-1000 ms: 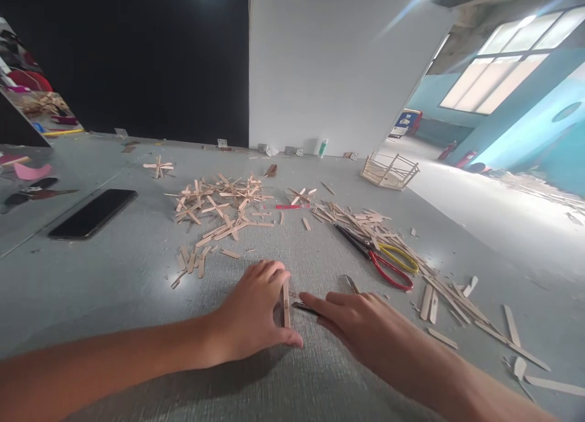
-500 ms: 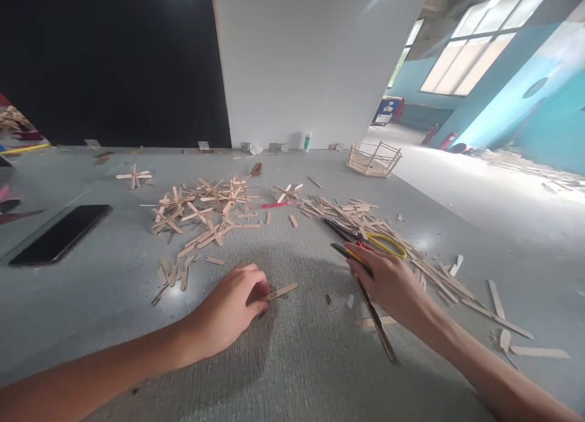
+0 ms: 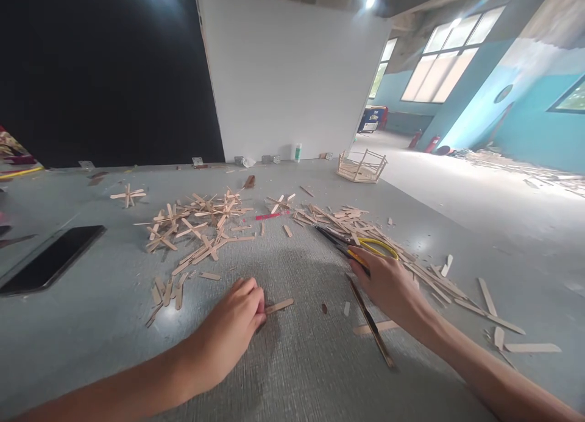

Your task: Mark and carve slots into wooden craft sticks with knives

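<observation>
My left hand (image 3: 231,327) is closed, pinching one end of a wooden craft stick (image 3: 280,305) low over the grey table. My right hand (image 3: 388,282) has its fingers curled round a black-and-yellow handled tool (image 3: 359,260); its kind is partly hidden by the hand. Right beside it lie scissors (image 3: 380,246) with yellow loop handles, the dark blades pointing up-left. Below that hand a long narrow dark tool (image 3: 371,324) crosses a loose craft stick (image 3: 361,330).
Crossed stick pieces (image 3: 201,218) are heaped left of centre, loose sticks (image 3: 434,276) on the right. A phone (image 3: 52,257) lies at left. Near the back stand a stick-built frame (image 3: 362,166) and a glue stick (image 3: 298,152), before a white panel (image 3: 292,75).
The view has tilted up slightly. My right hand has brought its tool up against the scissors. My left hand's fingers have closed more tightly round the craft stick.
</observation>
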A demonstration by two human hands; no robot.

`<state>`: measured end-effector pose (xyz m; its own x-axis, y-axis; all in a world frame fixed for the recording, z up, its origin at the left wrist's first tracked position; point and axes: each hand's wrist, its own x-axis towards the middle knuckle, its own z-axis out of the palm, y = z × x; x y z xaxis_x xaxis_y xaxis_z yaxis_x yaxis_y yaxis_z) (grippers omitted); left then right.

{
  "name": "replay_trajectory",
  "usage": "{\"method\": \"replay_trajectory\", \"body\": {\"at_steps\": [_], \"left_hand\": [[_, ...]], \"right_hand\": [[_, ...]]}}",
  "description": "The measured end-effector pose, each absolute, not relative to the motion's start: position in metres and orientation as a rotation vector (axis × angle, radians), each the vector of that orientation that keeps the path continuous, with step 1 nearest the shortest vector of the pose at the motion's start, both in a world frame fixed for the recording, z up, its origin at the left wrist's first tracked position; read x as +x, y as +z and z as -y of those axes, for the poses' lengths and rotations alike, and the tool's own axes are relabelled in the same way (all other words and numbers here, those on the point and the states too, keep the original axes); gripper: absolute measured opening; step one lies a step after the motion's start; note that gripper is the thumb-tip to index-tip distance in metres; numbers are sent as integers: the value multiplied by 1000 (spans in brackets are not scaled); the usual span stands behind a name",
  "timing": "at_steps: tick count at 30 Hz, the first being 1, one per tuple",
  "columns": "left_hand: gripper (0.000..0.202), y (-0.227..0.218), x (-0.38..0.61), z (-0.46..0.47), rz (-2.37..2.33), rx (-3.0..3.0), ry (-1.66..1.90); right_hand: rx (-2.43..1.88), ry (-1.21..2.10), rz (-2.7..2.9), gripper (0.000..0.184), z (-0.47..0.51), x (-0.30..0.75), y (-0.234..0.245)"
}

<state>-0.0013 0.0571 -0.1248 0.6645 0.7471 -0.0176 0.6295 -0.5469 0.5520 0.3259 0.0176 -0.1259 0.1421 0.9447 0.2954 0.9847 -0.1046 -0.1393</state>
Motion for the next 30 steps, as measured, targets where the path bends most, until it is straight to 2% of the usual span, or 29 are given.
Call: {"method": "replay_trajectory", "body": {"at_steps": [6, 15, 21, 25, 30], "left_hand": [[19, -125, 2, -50, -1149, 2294, 271], [29, -124, 0, -46, -1037, 2309, 250], [26, -116, -3, -44, -974, 2276, 189], [17, -89, -1, -39, -988, 2186, 159], [28, -31, -5, -26, -772, 1674, 477]], "right_hand": [[-2097, -202, 1901, 38, -20, 325, -133], [-2051, -207, 1944, 37, -20, 323, -134], [-2052, -229, 1964, 37, -22, 322, -134], [-2063, -245, 1972, 39, -23, 325, -139], [-2059, -233, 1984, 38, -26, 333, -150]]}}
